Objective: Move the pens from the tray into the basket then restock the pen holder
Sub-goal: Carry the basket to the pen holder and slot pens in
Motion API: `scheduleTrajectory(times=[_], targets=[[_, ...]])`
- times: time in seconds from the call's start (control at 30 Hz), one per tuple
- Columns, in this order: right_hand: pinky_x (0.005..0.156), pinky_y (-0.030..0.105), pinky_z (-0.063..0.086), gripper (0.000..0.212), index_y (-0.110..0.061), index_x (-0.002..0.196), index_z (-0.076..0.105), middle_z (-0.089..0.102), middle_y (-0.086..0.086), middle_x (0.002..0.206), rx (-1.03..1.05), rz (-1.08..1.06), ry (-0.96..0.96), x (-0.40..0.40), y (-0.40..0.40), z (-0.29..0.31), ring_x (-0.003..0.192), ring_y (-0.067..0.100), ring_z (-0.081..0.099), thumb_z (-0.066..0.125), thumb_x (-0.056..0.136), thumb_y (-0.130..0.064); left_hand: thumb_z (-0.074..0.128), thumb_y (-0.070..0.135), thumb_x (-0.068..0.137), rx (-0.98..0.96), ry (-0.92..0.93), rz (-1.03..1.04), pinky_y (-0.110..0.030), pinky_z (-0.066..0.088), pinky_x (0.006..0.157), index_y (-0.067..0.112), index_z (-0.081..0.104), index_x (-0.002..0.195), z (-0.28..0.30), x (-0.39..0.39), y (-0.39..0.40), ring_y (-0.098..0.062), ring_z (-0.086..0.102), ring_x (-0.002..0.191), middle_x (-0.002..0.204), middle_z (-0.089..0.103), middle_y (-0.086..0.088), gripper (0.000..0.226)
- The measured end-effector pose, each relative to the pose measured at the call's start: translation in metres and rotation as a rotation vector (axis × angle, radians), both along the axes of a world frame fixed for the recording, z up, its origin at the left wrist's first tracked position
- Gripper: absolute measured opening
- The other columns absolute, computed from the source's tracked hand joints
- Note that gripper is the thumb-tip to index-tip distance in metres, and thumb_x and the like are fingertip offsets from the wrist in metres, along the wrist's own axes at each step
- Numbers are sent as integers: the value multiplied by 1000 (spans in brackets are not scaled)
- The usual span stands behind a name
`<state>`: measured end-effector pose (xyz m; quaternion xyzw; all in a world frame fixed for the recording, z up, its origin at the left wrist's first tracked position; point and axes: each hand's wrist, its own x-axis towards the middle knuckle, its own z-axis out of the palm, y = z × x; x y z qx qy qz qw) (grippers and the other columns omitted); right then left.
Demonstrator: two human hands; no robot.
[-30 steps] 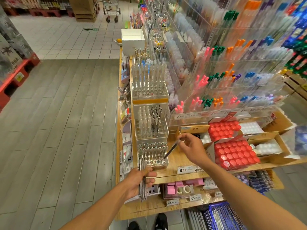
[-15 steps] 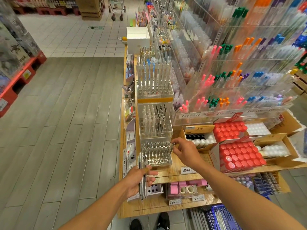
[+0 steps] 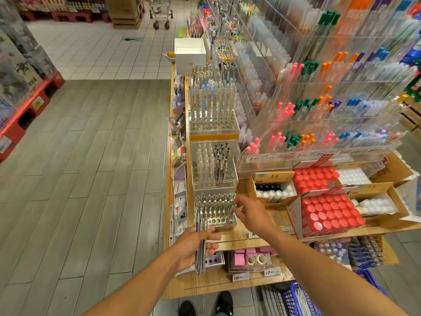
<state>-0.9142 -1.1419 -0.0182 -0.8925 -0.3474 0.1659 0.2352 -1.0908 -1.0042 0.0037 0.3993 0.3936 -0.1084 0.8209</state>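
**At the holder's right edge, one hand feeds while the other supplies**

On the lower wooden shelf, the clear pen holder [image 3: 215, 209] stands just ahead of both hands, its pens upright in rows. The right hand [image 3: 251, 215] is at the holder's right side, fingers curled at the nearest slots; whether a pen is pinched there is too blurred to tell. The left hand [image 3: 196, 246] sits nearer the body, gripping a bundle of pens [image 3: 201, 242] with their long axis roughly vertical, tips overlapping the holder's near-left corner. The blue basket [image 3: 296, 302] lies low to the right. Judging from this, the right hand is the nearer to the open slots, and each pen must go in upright.
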Motion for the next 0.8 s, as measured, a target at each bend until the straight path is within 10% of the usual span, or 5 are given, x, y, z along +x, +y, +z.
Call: scheduleTrajectory(times=[0.27, 0.5, 0.8], targets=[[56, 18, 38, 23, -30, 99, 57, 55, -11, 75, 106, -129, 29, -4, -5, 3, 66, 4, 51, 74, 83, -24, 57, 5, 97, 1, -31, -12, -33, 60, 66, -2, 57, 123, 2, 2, -6, -23, 67, 70, 108, 73, -23, 26], [58, 12, 44, 24, -28, 116, 62, 61, -16, 72, 191, 71, 771, -18, 4, 34, 63, -5, 55, 64, 92, -23, 58, 13, 98, -17, -92, -57, -27, 58, 61, -2, 47, 127, 5, 5, -11, -18, 63, 66, 111, 72, -21, 34], [73, 36, 39, 30, -15, 116, 66, 58, 8, 89, 270, 37, 1144, -16, 7, 38, 83, 28, 46, 66, 86, -19, 62, 14, 91, -218, -218, -51, -29, 60, 56, -5, 56, 121, 6, 5, -10, -22, 68, 63, 117, 68, -28, 36]])
